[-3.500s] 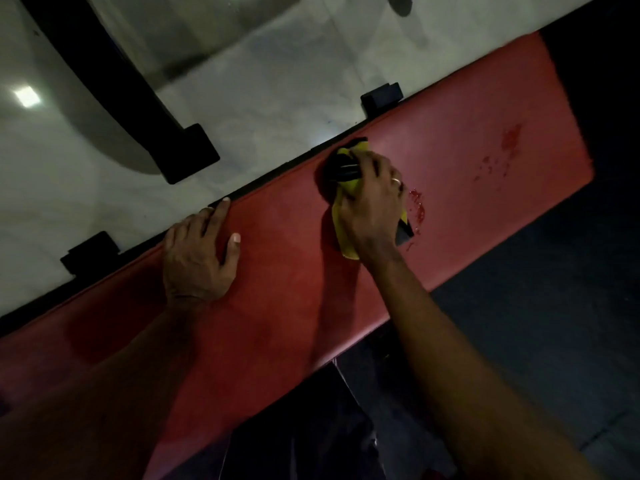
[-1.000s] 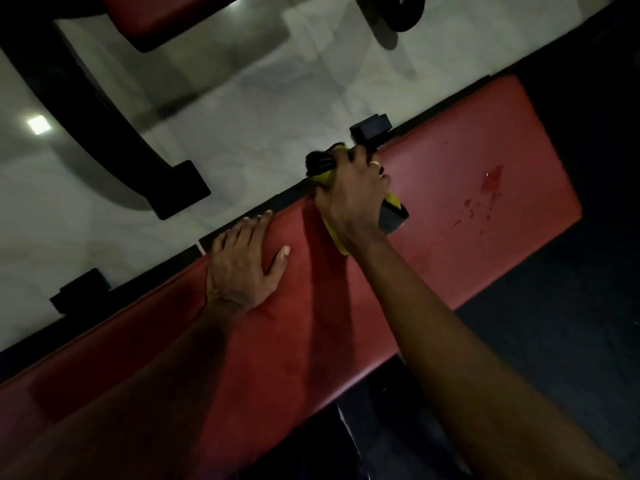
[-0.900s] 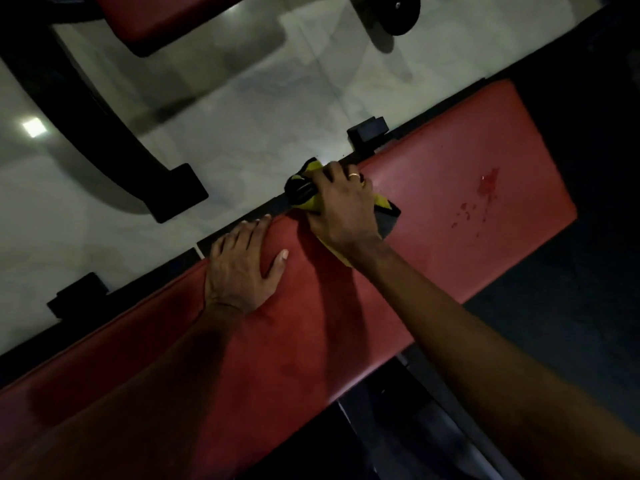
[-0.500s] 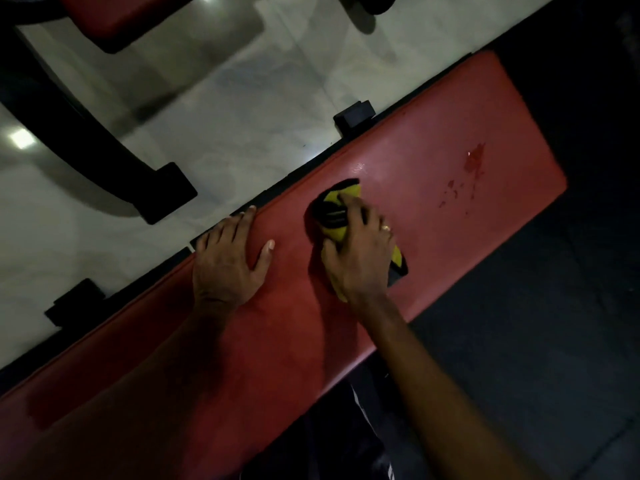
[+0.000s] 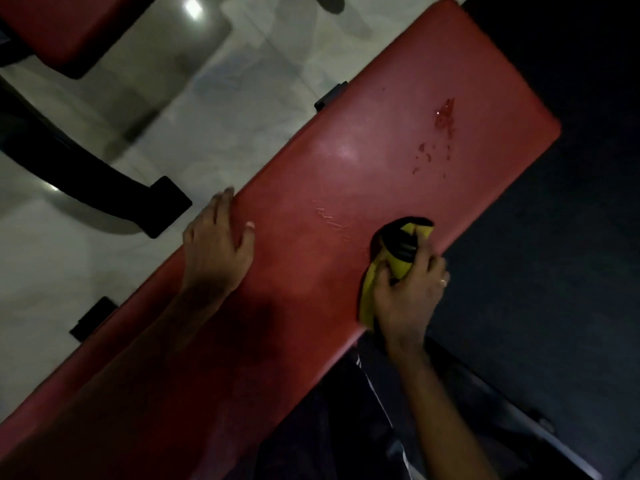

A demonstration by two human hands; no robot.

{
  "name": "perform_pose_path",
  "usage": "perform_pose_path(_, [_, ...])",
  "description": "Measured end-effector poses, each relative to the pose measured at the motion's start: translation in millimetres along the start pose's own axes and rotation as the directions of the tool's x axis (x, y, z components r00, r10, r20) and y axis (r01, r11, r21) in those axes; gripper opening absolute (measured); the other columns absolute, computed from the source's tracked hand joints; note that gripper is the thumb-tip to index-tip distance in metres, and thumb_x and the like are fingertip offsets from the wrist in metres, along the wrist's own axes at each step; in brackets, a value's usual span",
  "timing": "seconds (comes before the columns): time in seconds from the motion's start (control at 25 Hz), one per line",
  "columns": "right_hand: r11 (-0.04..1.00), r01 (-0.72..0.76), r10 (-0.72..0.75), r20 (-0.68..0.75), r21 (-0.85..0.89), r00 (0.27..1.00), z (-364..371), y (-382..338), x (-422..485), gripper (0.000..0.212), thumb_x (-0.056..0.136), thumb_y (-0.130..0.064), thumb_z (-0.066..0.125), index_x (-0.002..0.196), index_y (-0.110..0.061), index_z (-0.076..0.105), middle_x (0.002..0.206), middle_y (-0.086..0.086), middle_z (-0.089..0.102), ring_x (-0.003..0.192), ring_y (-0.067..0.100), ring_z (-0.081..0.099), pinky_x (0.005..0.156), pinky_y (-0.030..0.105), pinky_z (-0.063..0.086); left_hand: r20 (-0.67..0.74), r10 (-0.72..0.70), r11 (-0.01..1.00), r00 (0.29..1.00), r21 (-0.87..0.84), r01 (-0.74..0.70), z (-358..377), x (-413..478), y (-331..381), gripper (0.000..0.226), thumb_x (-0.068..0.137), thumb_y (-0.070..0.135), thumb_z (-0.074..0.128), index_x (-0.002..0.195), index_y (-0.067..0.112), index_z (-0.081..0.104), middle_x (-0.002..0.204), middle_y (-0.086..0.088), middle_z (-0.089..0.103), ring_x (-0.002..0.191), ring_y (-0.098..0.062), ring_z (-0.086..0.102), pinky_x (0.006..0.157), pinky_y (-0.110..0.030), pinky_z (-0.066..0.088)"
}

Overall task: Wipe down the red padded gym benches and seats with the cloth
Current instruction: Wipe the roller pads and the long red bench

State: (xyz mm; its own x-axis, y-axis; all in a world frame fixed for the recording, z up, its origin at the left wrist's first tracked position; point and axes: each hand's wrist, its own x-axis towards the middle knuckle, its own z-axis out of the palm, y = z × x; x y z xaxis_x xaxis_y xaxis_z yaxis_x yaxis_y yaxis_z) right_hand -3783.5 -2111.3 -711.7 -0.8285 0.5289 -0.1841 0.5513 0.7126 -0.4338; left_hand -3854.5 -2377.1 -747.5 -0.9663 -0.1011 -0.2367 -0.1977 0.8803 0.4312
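A long red padded bench runs diagonally from the lower left to the upper right. My right hand grips a yellow and black cloth and holds it against the bench's near edge. My left hand rests flat on the pad at the far edge, fingers spread over the rim. Wet droplets lie on the pad toward its right end, away from the cloth.
A second red pad on a black curved frame stands at the upper left on pale glossy floor tiles. Black bench brackets stick out along the far edge. Dark matting lies to the right.
My right hand has drawn the cloth from the bench's far edge across the pad to its near edge. My left hand has stayed planted on the far rim.
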Motion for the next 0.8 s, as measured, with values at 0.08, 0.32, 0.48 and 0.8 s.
perform_pose_path(0.08, [0.999, 0.049, -0.049, 0.103, 0.000, 0.993, 2.1, 5.6, -45.2, 0.076, 0.077, -0.032, 0.060, 0.149, -0.021, 0.037, 0.133, 0.013, 0.046, 0.117, 0.033, 0.042, 0.098, 0.049, 0.041, 0.012, 0.031, 0.999, 0.999, 0.014, -0.031, 11.8, 18.0, 25.5, 0.068, 0.098, 0.051, 0.036, 0.156, 0.018, 0.028, 0.152, -0.016, 0.042, 0.138, -0.035, 0.041, 0.114, -0.052, 0.030])
perform_pose_path(0.32, [0.994, -0.071, 0.068, 0.037, 0.080, 0.997, -2.4, 24.0, -16.0, 0.073, 0.072, -0.017, 0.069, 0.140, -0.021, 0.042, 0.135, 0.008, 0.044, 0.119, 0.028, 0.042, 0.095, 0.050, 0.048, -0.057, -0.030, 0.970, 0.998, 0.240, 0.043, 36.8, 25.1, 40.3, 0.072, 0.098, 0.063, 0.029, 0.158, 0.024, 0.020, 0.150, -0.019, 0.042, 0.131, -0.042, 0.043, 0.109, -0.058, 0.028])
perform_pose_path(0.48, [0.969, -0.199, 0.212, -0.081, 0.148, 0.974, -6.1, 19.8, 46.7, 0.066, 0.077, -0.021, 0.066, 0.139, -0.016, 0.043, 0.134, 0.010, 0.042, 0.116, 0.031, 0.045, 0.093, 0.053, 0.048, -0.113, -0.021, 0.963, 0.993, 0.265, 0.050, 36.2, 25.5, 43.6, 0.072, 0.099, 0.064, 0.030, 0.157, 0.024, 0.022, 0.144, -0.018, 0.046, 0.126, -0.042, 0.046, 0.107, -0.056, 0.031])
perform_pose_path(0.8, [0.962, 0.171, -0.153, 0.099, -0.213, 0.983, -32.3, 16.6, 109.9, 0.066, 0.080, -0.028, 0.067, 0.141, -0.014, 0.045, 0.133, 0.015, 0.049, 0.120, 0.039, 0.047, 0.097, 0.053, 0.044, -0.142, -0.027, 0.970, 0.990, 0.236, 0.060, 36.7, 23.0, 37.8, 0.070, 0.098, 0.063, 0.036, 0.157, 0.026, 0.024, 0.148, -0.013, 0.046, 0.128, -0.037, 0.047, 0.107, -0.052, 0.033])
